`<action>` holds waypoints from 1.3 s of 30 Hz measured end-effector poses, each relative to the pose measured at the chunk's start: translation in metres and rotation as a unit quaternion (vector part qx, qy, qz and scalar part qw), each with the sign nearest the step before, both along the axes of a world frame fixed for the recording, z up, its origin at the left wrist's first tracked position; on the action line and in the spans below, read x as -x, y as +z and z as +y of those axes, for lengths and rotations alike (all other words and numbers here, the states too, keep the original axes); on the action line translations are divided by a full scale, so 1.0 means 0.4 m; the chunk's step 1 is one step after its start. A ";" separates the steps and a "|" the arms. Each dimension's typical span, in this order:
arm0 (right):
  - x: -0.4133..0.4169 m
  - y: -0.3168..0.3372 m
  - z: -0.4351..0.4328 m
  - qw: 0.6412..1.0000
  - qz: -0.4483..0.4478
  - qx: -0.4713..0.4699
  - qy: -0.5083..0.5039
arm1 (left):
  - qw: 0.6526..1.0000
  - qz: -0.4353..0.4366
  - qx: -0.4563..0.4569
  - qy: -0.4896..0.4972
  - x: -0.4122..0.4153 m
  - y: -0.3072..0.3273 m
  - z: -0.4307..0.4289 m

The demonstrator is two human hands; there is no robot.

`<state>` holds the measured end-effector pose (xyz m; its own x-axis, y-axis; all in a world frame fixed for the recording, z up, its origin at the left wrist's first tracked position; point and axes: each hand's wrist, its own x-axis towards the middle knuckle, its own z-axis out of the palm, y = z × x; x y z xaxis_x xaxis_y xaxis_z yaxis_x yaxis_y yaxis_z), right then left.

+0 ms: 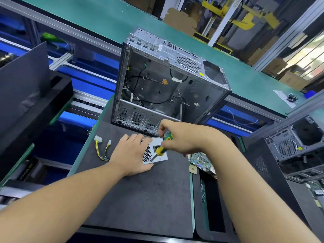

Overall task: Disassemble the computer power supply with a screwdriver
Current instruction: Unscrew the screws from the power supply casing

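Both forearms reach in from the bottom edge, bare, and meet at mid-frame. Left hand lies over the left side of the power supply, fingers across its top, thumb hooked along the near edge, holding it down. Right hand grips the screwdriver by its yellow and green handle, fingers curled round the top. The shaft slants down-left, and its tip meets the silver face plate near the lower corner, just beside the honeycomb grille. The power supply sits between the two hands, on the dark grey table. Its yellow and black cable bundle trails left with white connectors, just beside the left wrist.

Open computer case stands right behind the hands, gutted, loose black wires inside. Green circuit board lies under the right forearm at the table edge. Black side panel leans at far left. Second case sits at right, fan grille facing the camera. Green conveyor belt runs behind, carrying a small blue bin. Cardboard boxes and yellow machinery stand beyond.
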<state>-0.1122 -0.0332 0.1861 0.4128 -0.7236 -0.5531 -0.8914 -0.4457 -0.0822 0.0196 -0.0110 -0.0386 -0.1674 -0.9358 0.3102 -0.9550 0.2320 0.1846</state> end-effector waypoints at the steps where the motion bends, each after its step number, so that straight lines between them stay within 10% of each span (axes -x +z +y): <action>1: 0.002 -0.002 0.001 1.000 -0.002 0.002 -0.016 | 1.000 -0.001 -0.003 -0.001 -0.002 0.000 0.000; 39: -0.004 0.010 0.026 0.987 0.128 0.087 0.031 | 1.000 0.008 -0.003 -0.002 -0.002 -0.003 0.001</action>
